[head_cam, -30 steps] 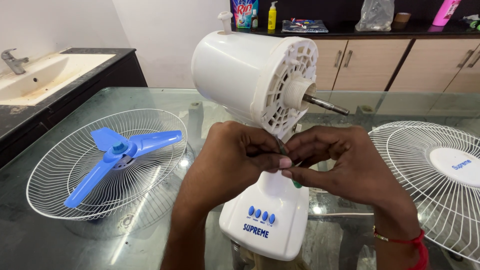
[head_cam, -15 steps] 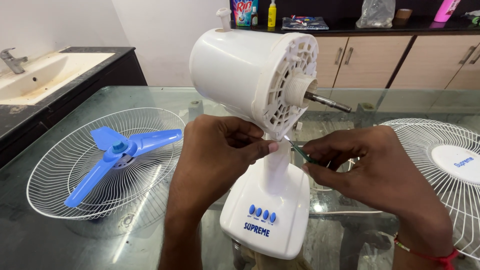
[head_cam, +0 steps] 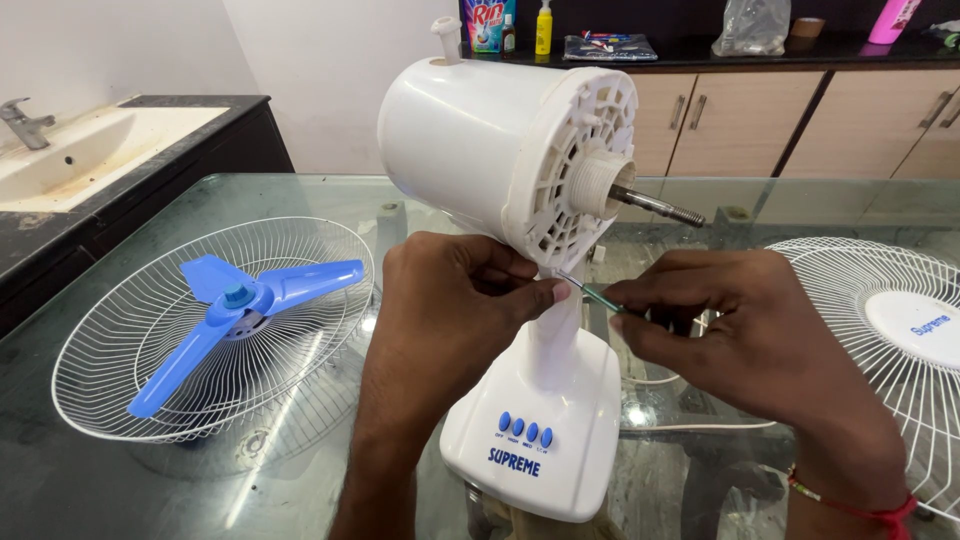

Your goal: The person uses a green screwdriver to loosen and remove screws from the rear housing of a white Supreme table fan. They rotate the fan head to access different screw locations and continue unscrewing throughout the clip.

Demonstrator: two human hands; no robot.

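A white table fan body (head_cam: 500, 150) stands on a glass table (head_cam: 320, 195), its motor shaft (head_cam: 655, 205) bare and pointing right. My left hand (head_cam: 455, 300) pinches at the neck of the fan just under the motor housing. My right hand (head_cam: 730, 320) grips a thin screwdriver with a green handle (head_cam: 598, 293), its tip aimed left at the same spot by my left fingertips. The fan's white base (head_cam: 535, 430) with several blue buttons sits below both hands.
A white wire grille (head_cam: 120, 330) lies on the left with a blue three-blade fan blade (head_cam: 240, 300) in it. Another white grille (head_cam: 900, 330) with a round centre cap lies on the right. A sink (head_cam: 70, 150) and wooden cabinets (head_cam: 760, 100) stand behind.
My hands have separated and risen from the fan's stem to the neck under the motor. The right hand has drawn back to the right with the screwdriver pointing left.
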